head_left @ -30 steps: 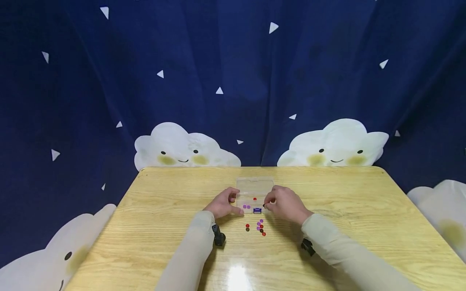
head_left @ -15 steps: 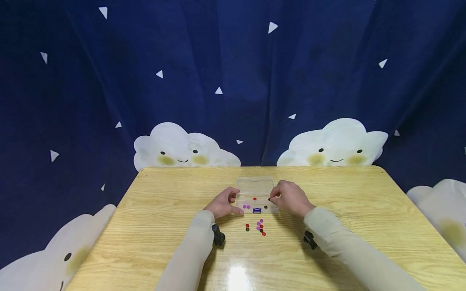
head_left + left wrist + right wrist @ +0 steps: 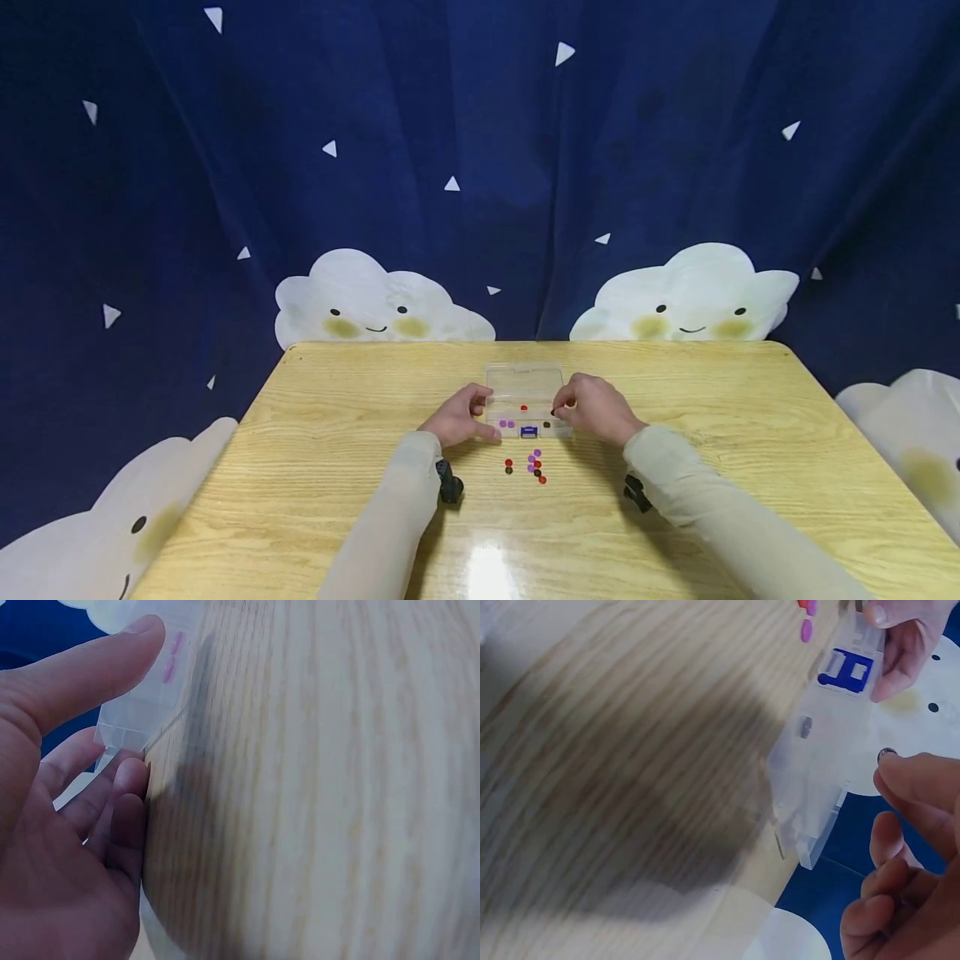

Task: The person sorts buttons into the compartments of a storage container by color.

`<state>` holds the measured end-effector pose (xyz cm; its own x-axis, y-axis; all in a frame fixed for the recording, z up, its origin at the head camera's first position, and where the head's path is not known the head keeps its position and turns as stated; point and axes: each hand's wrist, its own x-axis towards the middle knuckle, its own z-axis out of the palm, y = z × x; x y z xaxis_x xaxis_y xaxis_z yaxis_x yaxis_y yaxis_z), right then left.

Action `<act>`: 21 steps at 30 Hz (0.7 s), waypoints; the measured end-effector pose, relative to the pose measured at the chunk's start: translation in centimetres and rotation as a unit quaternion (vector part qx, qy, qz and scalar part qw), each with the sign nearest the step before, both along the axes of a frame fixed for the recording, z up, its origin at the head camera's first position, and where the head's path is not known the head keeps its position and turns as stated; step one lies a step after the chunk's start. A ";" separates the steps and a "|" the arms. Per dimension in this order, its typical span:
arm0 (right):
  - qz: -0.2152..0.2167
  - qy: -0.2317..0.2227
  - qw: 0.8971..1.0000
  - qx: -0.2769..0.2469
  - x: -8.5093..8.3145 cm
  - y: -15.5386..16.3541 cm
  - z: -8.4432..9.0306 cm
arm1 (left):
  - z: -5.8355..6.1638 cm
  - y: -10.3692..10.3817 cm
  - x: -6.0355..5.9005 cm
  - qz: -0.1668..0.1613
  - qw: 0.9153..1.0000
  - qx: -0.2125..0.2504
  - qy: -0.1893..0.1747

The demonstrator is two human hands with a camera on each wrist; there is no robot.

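A clear plastic box (image 3: 524, 385) with a raised lid and a blue latch (image 3: 528, 432) stands on the table. My left hand (image 3: 459, 417) holds its left end, thumb along the front and fingers at the side. Above the box's right part, my right hand (image 3: 597, 408) pinches a small dark disc (image 3: 886, 754) between thumb and finger. Inside the box lie two purple discs (image 3: 507, 424) at the front left, a red disc (image 3: 524, 408) farther back, and another dark disc (image 3: 547, 425) at the front right.
Several loose red, purple and dark discs (image 3: 537, 464) lie on the wooden table (image 3: 337, 400) in front of the box. Left of them sit a red disc (image 3: 508, 462) and a dark one. Behind the table hangs a blue curtain (image 3: 510, 167).
My right hand has moved back and slightly right from the box's front right compartment, leaving a dark disc visible there, then stayed nearly still. The left hand has kept its place.
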<state>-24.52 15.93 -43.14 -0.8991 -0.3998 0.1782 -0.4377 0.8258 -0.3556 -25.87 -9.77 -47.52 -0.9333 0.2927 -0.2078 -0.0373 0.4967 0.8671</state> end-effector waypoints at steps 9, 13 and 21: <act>0.015 0.002 1.000 0.013 0.0 0.0 -0.6 | -0.3 -0.1 -0.2 -0.003 1.000 -0.001 0.005; 0.020 0.012 1.000 0.016 -0.1 0.0 -0.7 | -0.3 0.0 -0.2 -0.002 1.000 -0.001 0.004; 0.017 0.010 1.000 0.012 -0.2 -0.1 -0.8 | -0.3 -0.1 -0.1 0.001 1.000 0.003 0.002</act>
<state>-24.69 15.78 -43.97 -0.8814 -0.4345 0.1855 -0.4723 0.8184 -0.3272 -26.00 -9.86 -47.78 -0.9346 0.2918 -0.2035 -0.0357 0.4922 0.8697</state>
